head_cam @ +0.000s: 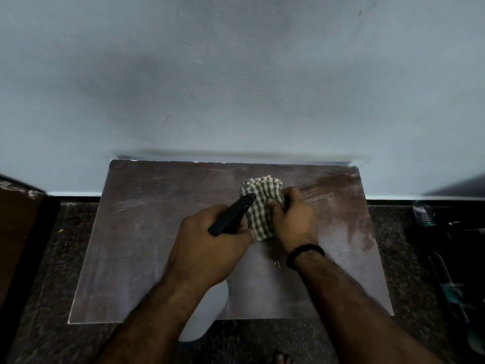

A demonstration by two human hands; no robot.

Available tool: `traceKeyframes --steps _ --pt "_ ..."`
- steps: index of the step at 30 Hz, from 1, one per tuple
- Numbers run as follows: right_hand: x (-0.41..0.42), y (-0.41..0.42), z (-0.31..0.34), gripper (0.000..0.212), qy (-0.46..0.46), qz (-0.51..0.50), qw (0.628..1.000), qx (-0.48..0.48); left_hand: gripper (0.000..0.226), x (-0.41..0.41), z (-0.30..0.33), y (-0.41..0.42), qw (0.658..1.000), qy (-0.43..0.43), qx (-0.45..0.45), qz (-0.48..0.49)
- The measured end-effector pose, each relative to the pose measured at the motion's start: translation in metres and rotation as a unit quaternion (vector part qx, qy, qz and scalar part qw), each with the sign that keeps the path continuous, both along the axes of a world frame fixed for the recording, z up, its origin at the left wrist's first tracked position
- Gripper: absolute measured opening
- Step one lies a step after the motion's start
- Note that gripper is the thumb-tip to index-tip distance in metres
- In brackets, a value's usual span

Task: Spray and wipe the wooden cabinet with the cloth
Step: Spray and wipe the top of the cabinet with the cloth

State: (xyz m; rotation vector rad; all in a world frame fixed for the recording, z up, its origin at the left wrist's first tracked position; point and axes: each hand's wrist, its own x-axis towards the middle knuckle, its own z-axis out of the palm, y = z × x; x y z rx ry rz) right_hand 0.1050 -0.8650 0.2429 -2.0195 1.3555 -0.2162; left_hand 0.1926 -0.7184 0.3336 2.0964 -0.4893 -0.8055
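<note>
The left hand (210, 237) has its fingers wrapped around the black head of the spray bottle (232, 216), nozzle aimed at the checked cloth (258, 203) just ahead, probably to wet it. Right of that, the right hand (294, 219) has its fingers bunched on the cloth, pressing it to the dusty wooden cabinet (147, 232) top beneath both hands.

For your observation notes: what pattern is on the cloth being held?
The cloth has a green-and-cream check pattern, seen in the head view, the only one.
</note>
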Motion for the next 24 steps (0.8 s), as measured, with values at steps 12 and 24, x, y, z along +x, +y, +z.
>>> traceKeyframes --steps 12,24 --pt "0.011 -0.009 0.036 0.011 -0.31 0.0 0.933 0.181 0.008 -0.003 0.013 -0.002 1.0 0.003 -0.002 0.021" --pt "-0.079 -0.083 0.009 0.031 0.039 -0.129 0.991 0.007 0.005 -0.03 0.01 -0.022 0.999 0.024 0.006 0.026"
